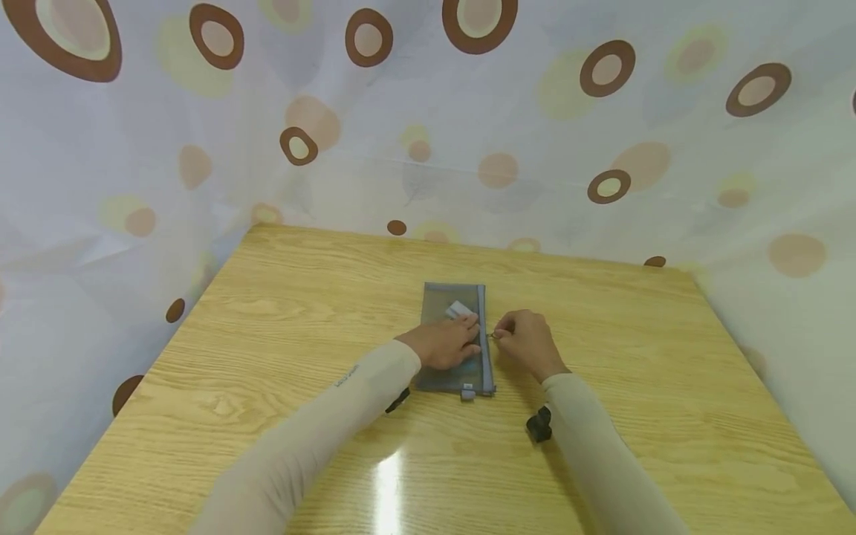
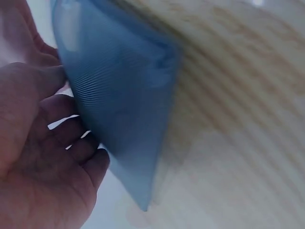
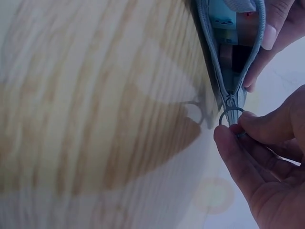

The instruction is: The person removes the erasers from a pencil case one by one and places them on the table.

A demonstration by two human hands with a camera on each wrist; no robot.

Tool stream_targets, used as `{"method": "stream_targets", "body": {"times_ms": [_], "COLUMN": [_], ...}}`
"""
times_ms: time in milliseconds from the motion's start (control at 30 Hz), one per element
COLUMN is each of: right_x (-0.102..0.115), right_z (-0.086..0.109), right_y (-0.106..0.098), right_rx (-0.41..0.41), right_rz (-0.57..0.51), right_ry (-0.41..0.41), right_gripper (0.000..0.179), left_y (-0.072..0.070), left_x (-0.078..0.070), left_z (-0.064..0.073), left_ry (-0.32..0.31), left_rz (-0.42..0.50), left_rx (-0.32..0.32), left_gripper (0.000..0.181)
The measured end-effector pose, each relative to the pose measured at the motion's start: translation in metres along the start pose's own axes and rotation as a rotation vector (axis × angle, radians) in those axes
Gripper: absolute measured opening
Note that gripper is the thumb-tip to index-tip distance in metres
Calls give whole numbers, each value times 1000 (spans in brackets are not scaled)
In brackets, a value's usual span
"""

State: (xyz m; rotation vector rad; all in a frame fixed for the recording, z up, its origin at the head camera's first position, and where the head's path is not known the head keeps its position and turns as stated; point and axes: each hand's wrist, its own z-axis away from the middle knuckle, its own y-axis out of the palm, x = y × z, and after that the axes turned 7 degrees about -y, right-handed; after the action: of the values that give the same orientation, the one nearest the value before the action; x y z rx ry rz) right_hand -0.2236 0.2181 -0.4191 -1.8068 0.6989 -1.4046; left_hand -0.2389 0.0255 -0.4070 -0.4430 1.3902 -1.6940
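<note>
A grey-blue mesh zipper pouch point(image 1: 435, 375) lies on the wooden table, with a pale item point(image 1: 458, 309) showing through it. My left hand point(image 1: 449, 343) rests on top of the pouch, its fingers reaching toward the zipper edge. In the left wrist view, the fingers of that hand point(image 2: 62, 124) touch the pouch point(image 2: 128, 95). At the zipper edge, my right hand point(image 1: 528, 340) pinches a metal ring pull point(image 3: 222, 117) between thumb and fingers. The zipper point(image 3: 261, 33) gapes on one side of the slider, and light-blue contents point(image 3: 223, 19) show inside.
A small fabric tab point(image 1: 467, 394) sticks out at the pouch's near end. The wooden table point(image 1: 321, 290) extends around it, bounded by a hanging sheet point(image 1: 435, 189) with brown circles at the back and sides. Dark wrist devices point(image 1: 539, 426) sit under both sleeves.
</note>
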Motion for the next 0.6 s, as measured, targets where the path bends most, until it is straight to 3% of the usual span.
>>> {"method": "stream_targets", "body": {"times_ms": [300, 600], "right_x": [-3, -3], "right_z": [0, -2], "right_y": [-3, -3], "right_rx": [17, 17], "right_rz": [23, 23], "right_ry": [-47, -2], "right_gripper": [10, 9], "left_y": [-7, -2], "left_x": [0, 3], "left_z": [-9, -12], "left_ry": [-15, -5], "left_rz": [1, 74], "left_rx": [-35, 7], "left_gripper": [59, 63]}}
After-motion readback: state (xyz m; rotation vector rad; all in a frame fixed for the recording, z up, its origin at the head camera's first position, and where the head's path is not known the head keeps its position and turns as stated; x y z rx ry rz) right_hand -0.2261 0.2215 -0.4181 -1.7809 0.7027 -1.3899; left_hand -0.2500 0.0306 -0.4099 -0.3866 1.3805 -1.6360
